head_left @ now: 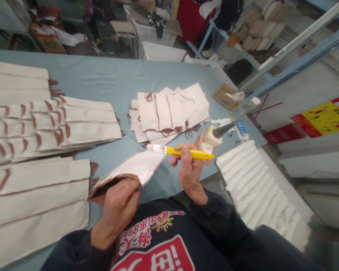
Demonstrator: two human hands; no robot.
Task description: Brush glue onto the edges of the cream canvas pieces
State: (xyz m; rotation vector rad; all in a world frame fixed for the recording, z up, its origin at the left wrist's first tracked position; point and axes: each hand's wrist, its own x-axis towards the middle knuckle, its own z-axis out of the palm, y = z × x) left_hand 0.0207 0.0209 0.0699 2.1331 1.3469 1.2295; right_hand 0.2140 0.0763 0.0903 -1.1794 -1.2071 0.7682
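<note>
My left hand [120, 207] grips the brown-trimmed edge of a white fabric piece [141, 162], whose near side gapes over a dark brown inside. My right hand [190, 169] pinches the yellow handle of a flat brush [190, 153]. The brush lies level, and its pale bristles point left, over the far edge of the fabric piece. Just beyond my right hand stands a cream bottle [210, 140] with a dark cone-shaped top. Behind the fabric piece is a pile of cream fabric pieces with brown trim [169, 113].
Stacked cream fabric panels [45, 195] cover the left of the blue-green table [101, 75]. White folded fabric [260, 184] lies at the right edge. A small cardboard box [226, 96] and a clear jar [251, 105] stand at the back right, near a blue metal frame.
</note>
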